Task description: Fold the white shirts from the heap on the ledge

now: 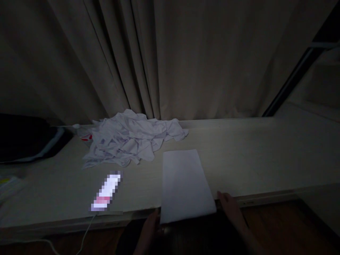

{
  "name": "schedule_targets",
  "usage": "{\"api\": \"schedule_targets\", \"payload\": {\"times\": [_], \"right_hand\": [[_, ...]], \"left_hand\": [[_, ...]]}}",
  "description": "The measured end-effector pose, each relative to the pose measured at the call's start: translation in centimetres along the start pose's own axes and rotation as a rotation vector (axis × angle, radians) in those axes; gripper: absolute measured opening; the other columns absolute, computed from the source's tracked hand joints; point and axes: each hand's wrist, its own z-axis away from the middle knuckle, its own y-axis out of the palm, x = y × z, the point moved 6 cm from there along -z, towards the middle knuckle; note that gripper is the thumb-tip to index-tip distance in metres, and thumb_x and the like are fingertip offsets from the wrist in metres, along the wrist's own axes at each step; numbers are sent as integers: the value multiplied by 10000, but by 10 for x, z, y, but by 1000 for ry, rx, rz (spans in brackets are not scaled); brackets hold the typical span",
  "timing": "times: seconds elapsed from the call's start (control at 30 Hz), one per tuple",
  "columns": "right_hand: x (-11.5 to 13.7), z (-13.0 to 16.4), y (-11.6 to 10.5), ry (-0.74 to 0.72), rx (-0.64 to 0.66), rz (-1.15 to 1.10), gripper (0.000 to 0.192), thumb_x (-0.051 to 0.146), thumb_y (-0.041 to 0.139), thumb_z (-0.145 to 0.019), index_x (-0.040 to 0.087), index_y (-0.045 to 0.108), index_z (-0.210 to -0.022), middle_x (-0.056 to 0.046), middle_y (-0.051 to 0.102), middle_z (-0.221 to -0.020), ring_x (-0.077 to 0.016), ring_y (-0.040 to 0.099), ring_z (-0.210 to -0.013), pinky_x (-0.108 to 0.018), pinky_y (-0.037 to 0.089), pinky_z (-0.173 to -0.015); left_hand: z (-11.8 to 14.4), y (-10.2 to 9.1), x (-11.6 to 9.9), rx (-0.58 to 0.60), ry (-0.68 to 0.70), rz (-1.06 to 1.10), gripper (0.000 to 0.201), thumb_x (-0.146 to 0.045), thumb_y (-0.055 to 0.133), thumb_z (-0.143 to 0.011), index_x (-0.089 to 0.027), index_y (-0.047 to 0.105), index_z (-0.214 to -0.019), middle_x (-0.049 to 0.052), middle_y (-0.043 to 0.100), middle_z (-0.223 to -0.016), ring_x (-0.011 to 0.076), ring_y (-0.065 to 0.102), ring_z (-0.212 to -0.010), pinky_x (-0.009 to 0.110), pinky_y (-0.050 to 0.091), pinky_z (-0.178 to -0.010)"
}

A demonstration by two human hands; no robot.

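A white sheet of paper [183,184] lies on the pale table [252,159], its near edge hanging over the table's front edge. My left hand [149,228] touches the sheet's near left corner from below the edge. At the near right corner my right hand [230,208] rests with its fingers against the paper. The room is very dim, so I cannot see how the fingers grip.
A heap of crumpled white paper [130,141] sits behind the sheet by the curtain [159,60]. A lit phone [106,193] with a white cable [85,233] lies at the left. A dark bag [26,140] is at the far left.
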Motion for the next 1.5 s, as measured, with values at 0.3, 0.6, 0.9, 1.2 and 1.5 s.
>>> {"api": "schedule_targets", "payload": {"times": [0.3,0.6,0.9,1.2,1.5], "right_hand": [[60,-62,18,-179,-9,209,394,477,404,-863,168,633,-949,-105,681,-933,-203,622,-843,-283,426,-746],[81,-101,58,-185,-49,390,416,490,387,-890,186,607,-1068,-107,641,-1041,-230,600,-948,-307,414,-784],[82,-110,60,-261,-139,446,300,382,383,-924,237,629,-1016,-58,645,-916,-192,615,-846,-268,428,-693],[80,-105,65,-305,-187,528,310,333,373,-937,241,639,-1065,-70,655,-887,-216,608,-851,-302,442,-715],[79,-105,62,-295,-165,465,337,280,336,-945,229,659,-1027,-65,691,-943,-204,613,-893,-290,420,-776]], "left_hand": [[-45,43,-124,-6,598,-615,367,-485,357,-843,-198,578,-902,52,678,-859,200,635,-795,329,511,-729],[-112,217,-198,324,1055,-1162,297,-280,400,-882,-197,610,-1075,76,671,-1081,203,594,-1019,359,446,-915],[-132,321,-189,604,1388,-1481,278,-228,409,-885,-256,611,-1074,72,580,-1250,225,498,-1138,403,382,-920],[-142,338,-180,705,1513,-1633,176,-206,475,-840,-174,647,-832,89,671,-907,221,554,-963,374,379,-817],[-148,336,-183,664,1520,-1706,166,-204,493,-836,-176,655,-808,82,667,-901,217,575,-913,347,382,-743]]}}
